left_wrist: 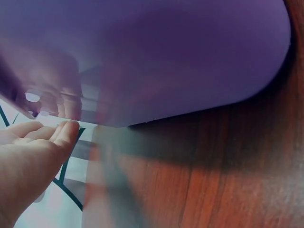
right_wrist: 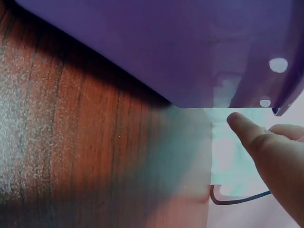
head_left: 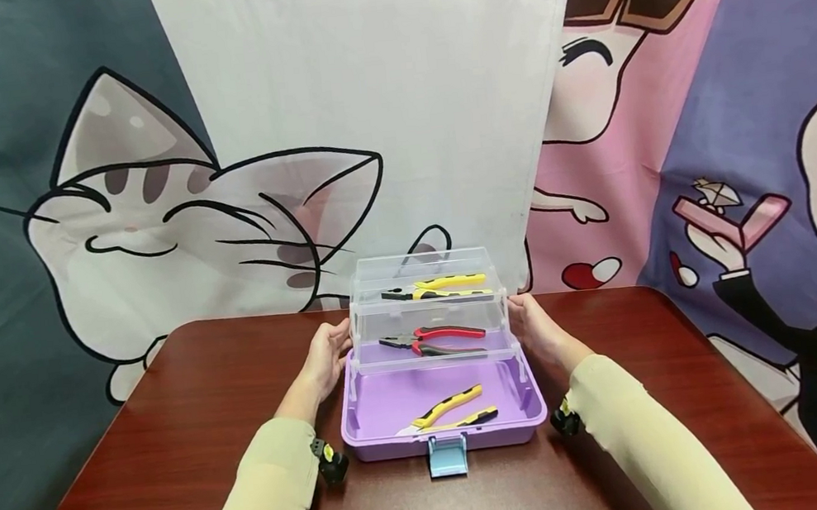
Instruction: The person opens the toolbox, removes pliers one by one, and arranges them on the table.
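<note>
A purple toolbox stands on the table with its clear tiered trays raised at the back. Yellow-and-black pliers lie in the purple base. Red-and-black pliers sit in the lower clear tray, and another yellow-handled pair of pliers is in the upper one. My left hand is at the box's left rear side, fingertips close to the purple wall. At the right rear side is my right hand, its fingers extended beside the wall. Contact is unclear for both.
A light blue latch hangs down at the box's front. The reddish-brown wooden table extends on both sides of the box. Behind its far edge hangs a cloth backdrop with cartoon figures.
</note>
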### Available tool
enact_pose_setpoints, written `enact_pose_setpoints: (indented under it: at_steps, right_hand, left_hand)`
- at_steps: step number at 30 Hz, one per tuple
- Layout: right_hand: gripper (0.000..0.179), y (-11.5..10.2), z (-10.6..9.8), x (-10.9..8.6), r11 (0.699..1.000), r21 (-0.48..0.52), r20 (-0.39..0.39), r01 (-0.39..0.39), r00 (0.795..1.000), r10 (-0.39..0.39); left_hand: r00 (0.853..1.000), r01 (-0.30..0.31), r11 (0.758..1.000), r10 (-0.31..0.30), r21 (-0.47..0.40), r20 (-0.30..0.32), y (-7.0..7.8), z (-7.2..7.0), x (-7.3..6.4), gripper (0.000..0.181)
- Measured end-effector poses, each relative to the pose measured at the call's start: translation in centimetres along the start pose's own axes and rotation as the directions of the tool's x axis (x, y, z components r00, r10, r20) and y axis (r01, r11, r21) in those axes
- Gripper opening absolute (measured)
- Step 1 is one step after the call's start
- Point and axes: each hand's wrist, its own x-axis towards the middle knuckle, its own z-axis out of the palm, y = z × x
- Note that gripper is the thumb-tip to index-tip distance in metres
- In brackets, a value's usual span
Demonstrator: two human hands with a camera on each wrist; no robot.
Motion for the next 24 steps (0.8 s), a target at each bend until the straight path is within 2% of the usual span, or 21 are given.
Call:
enact_pose_setpoints:
  at_steps: [7, 17, 24]
  right_hand:
    - [0.068, 0.28, 0.1, -0.07, 0.999, -0.036, 0.039, 0.011, 0.999, -0.01]
    - [0.064, 0.42, 0.11, -0.21, 0.998, -0.062, 0.021, 0.018, 1.0, -0.016]
    - [0.059, 0.19, 0.27, -0.53, 0.995, -0.1, 0.011, 0.026, 1.0, -0.025]
  left_hand:
    - [1.0, 0.021, 1.0, -0.021, 0.008, 0.006, -0.06, 0.02, -0.24, 0.066]
    - [1.0, 0.021, 0.999, -0.021, 0.029, 0.015, -0.25, 0.08, -0.29, 0.066]
    - [1.0, 0.028, 0.999, -0.028, 0.031, -0.009, -0.57, -0.12, -0.52, 0.065]
